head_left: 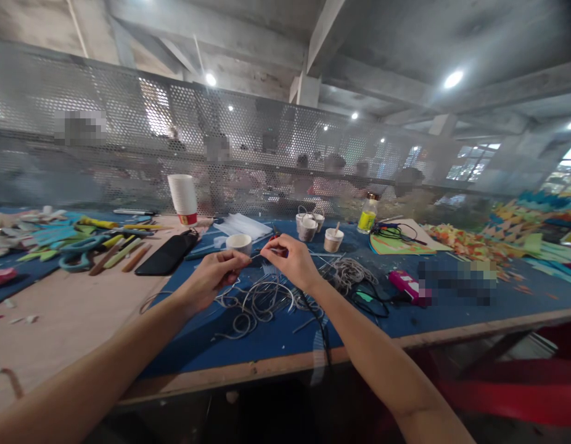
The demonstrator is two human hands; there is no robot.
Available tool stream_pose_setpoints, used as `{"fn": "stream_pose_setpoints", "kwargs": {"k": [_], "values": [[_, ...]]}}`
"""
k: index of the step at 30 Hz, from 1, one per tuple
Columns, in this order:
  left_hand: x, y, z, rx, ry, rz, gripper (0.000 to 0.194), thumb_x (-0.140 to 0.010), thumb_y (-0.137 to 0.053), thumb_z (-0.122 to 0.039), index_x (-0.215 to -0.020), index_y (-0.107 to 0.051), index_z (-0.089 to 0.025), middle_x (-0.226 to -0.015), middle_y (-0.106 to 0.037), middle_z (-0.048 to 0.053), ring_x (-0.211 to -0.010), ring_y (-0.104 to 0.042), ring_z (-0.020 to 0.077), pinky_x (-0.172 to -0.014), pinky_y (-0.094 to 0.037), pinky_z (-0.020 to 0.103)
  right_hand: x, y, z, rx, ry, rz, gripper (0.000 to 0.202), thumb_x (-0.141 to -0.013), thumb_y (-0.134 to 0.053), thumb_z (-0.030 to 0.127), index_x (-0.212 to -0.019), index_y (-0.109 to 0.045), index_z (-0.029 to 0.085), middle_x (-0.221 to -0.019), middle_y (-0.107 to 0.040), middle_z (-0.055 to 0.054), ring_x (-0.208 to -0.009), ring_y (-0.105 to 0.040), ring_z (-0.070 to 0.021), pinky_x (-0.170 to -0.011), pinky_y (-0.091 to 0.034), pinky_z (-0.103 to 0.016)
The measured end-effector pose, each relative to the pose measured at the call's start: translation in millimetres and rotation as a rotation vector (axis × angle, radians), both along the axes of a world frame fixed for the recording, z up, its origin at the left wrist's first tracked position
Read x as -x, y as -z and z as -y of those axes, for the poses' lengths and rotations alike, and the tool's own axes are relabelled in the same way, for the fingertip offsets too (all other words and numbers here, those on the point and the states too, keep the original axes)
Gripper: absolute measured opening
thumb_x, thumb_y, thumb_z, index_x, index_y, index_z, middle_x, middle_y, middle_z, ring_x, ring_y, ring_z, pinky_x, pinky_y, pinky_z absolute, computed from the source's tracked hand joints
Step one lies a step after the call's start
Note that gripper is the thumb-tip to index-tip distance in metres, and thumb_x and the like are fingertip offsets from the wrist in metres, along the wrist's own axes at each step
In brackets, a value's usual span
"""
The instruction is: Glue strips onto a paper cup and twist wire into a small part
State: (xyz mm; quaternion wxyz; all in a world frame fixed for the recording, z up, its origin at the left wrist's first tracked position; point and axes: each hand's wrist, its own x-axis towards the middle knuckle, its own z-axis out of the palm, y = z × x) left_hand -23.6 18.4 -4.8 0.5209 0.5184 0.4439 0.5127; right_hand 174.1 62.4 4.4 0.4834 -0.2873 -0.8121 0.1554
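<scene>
Over the blue mat, my left hand (216,276) pinches thumb and finger together; what lies between them is too small to name. Close beside it, my right hand (292,262) is closed too, its fingertips facing the left ones. A small dark and red piece (276,234) shows just behind the right fingers, and I cannot tell whether they grip it. A white paper cup (239,243) stands right behind both hands. Below them lies a loose tangle of grey cord (258,299), with a denser grey bundle (354,272) to the right.
Stacked paper cups (182,194), a black phone (168,254) and blue-handled scissors (79,254) lie left. Small cups with cord loops (308,228), a cup with a stick (333,239), a yellow-labelled bottle (368,214) and a magenta box (408,288) are right. Perforated metal panels (248,142) stand behind.
</scene>
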Motion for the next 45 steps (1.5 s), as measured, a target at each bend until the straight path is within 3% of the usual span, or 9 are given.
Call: {"fn": "stream_pose_setpoints", "kwargs": {"k": [6, 13, 19, 26, 34, 40, 45], "values": [[2.7, 1.7, -2.3, 0.020, 0.057, 0.070, 0.022, -0.071, -0.076, -0.032, -0.071, -0.063, -0.014, -0.057, -0.042, -0.006, -0.043, -0.032, 0.0027, -0.038, -0.017, 0.016, 1.0, -0.8, -0.5, 0.064, -0.030, -0.012, 0.015, -0.086, -0.064, 0.031, -0.085, -0.069, 0.017, -0.084, -0.064, -0.002, -0.071, -0.056, -0.0111, -0.069, -0.046, -0.023], [1.5, 2.3, -3.0, 0.058, 0.041, 0.141, 0.022, -0.070, -0.076, -0.030, -0.069, -0.062, -0.014, -0.055, -0.042, -0.007, -0.042, -0.032, 0.0026, -0.038, -0.020, 0.016, 1.4, 1.5, 2.4, -0.067, -0.004, 0.053, 0.012, -0.088, -0.063, 0.029, -0.088, -0.069, 0.019, -0.079, -0.058, -0.001, -0.068, -0.052, -0.0107, -0.067, -0.044, -0.023], [-1.4, 2.8, -2.0, 0.021, -0.018, 0.088, 0.022, -0.068, -0.077, -0.032, -0.071, -0.065, -0.013, -0.053, -0.041, -0.007, -0.042, -0.032, 0.0033, -0.039, -0.019, 0.017, 1.2, 1.9, 4.1, -0.208, 0.026, 0.108, 0.009, -0.088, -0.064, 0.028, -0.086, -0.067, 0.019, -0.078, -0.057, 0.000, -0.072, -0.053, -0.0113, -0.072, -0.043, -0.025], [-4.1, -0.5, 1.7, -0.059, -0.088, -0.042, 0.022, -0.068, -0.075, -0.033, -0.070, -0.068, -0.013, -0.053, -0.047, -0.004, -0.044, -0.035, 0.0053, -0.040, -0.021, 0.018, 0.8, 2.8, 2.8, -0.242, 0.058, 0.170, 0.010, -0.089, -0.063, 0.029, -0.086, -0.066, 0.020, -0.078, -0.058, -0.001, -0.075, -0.055, -0.0134, -0.076, -0.043, -0.028], [0.5, 4.2, -3.0, -0.085, -0.041, -0.101, 0.020, -0.069, -0.076, -0.034, -0.071, -0.069, -0.014, -0.055, -0.052, -0.002, -0.045, -0.039, 0.0066, -0.041, -0.024, 0.018, 2.0, 3.0, 0.9, -0.033, -0.048, 0.025, 0.010, -0.085, -0.066, 0.028, -0.084, -0.068, 0.019, -0.084, -0.061, -0.002, -0.073, -0.058, -0.0107, -0.070, -0.048, -0.023], [-1.2, -0.7, 1.1, 0.002, -0.008, -0.060, 0.021, -0.069, -0.076, -0.033, -0.073, -0.068, -0.014, -0.053, -0.048, -0.004, -0.043, -0.036, 0.0045, -0.039, -0.019, 0.017, 1.2, 4.3, -8.8, 0.304, -0.156, -0.082, 0.023, -0.081, -0.067, 0.038, -0.083, -0.068, 0.016, -0.082, -0.069, -0.003, -0.077, -0.065, -0.0135, -0.073, -0.050, -0.024], [1.8, 0.6, -0.6, 0.011, 0.030, 0.028, 0.023, -0.070, -0.076, -0.032, -0.069, -0.062, -0.015, -0.054, -0.043, -0.006, -0.042, -0.033, 0.0034, -0.038, -0.015, 0.017, 1.0, 5.1, -9.6, 0.316, -0.157, -0.087, 0.024, -0.082, -0.065, 0.040, -0.086, -0.069, 0.016, -0.084, -0.071, -0.003, -0.079, -0.065, -0.0140, -0.074, -0.050, -0.025]]}}
